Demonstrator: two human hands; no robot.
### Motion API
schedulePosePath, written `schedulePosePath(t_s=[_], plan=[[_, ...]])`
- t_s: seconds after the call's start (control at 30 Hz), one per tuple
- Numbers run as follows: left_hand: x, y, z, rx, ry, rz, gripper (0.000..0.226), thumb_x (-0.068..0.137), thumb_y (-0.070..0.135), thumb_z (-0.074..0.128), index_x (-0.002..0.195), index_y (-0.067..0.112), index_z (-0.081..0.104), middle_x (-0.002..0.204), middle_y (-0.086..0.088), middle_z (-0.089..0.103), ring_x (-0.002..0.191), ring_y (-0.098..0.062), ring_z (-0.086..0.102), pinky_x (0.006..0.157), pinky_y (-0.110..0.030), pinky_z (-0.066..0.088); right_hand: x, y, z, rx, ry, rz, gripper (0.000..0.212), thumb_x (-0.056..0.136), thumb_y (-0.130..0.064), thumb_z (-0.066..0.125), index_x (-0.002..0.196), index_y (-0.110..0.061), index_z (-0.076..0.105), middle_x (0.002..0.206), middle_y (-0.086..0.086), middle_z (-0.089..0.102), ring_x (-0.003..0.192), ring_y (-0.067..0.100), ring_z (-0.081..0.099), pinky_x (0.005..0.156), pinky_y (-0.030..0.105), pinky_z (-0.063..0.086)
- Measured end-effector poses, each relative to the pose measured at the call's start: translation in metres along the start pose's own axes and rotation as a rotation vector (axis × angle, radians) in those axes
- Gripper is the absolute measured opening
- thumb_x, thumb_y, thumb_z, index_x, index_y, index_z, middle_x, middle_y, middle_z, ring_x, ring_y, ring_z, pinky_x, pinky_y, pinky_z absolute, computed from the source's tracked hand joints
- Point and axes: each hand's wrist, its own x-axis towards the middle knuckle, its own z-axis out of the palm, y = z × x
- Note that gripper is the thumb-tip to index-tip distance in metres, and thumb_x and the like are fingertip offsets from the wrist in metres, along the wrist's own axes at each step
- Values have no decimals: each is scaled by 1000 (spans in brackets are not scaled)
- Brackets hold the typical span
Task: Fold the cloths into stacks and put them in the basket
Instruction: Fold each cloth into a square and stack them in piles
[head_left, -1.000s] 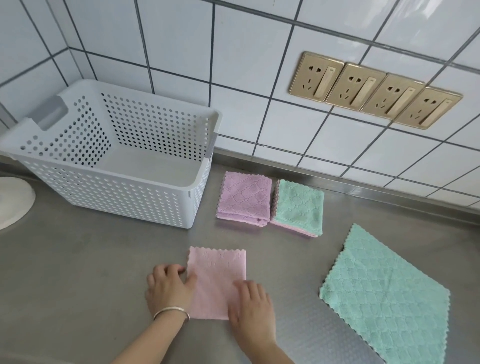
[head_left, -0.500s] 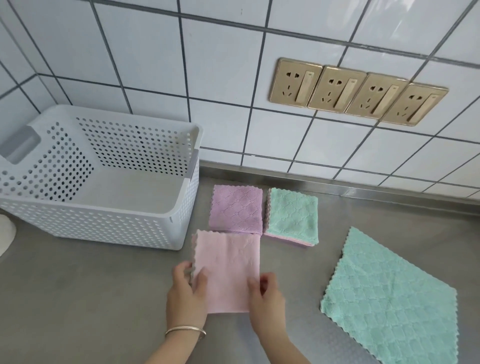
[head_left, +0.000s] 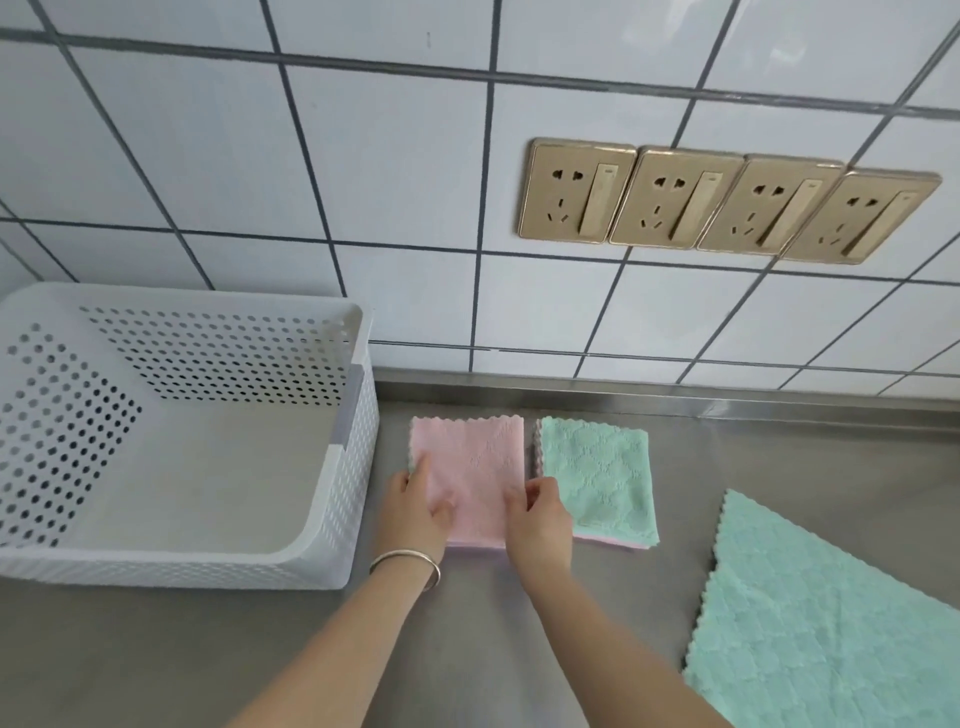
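Both hands lie on the folded pink cloth (head_left: 475, 467): the left hand (head_left: 415, 506) is spread flat over its near left part with fingers loosely extended, the right hand (head_left: 537, 514) curls at its right edge, thumb and fingers seemingly pinching the edge, though how much it grips is hard to tell from this angle.

By size: the steel counter (head_left: 467, 649) carries everything. The white perforated basket (head_left: 358, 431) stands at left, holding nothing visible. An unfolded green cloth (head_left: 831, 623) lies spread flat at right, well apart from the stacks. Just beside the basket sits the pink cloth, likely atop other folded ones; touching its right side is a stack topped by a folded green cloth (head_left: 597, 478), pink layers showing beneath.

These cloths look light, soft and limp, with scalloped edges. A stack would probably sag or slide apart if pinched at one corner; gripping it from opposite sides, fingers under and thumbs on top, seems safest.
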Motion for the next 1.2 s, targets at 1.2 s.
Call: schedulePosePath(t_s=[1.2], plan=[[-147,14,116,-91,-414,28,32,81,8,56,93,38,57,103,-6,68,94,-23,62,74,-21,38,-167,218,-58,-266,167,-767,27,83,-54,47,74,-29,46,82,-14,64,87,3,55,76,14,41]])
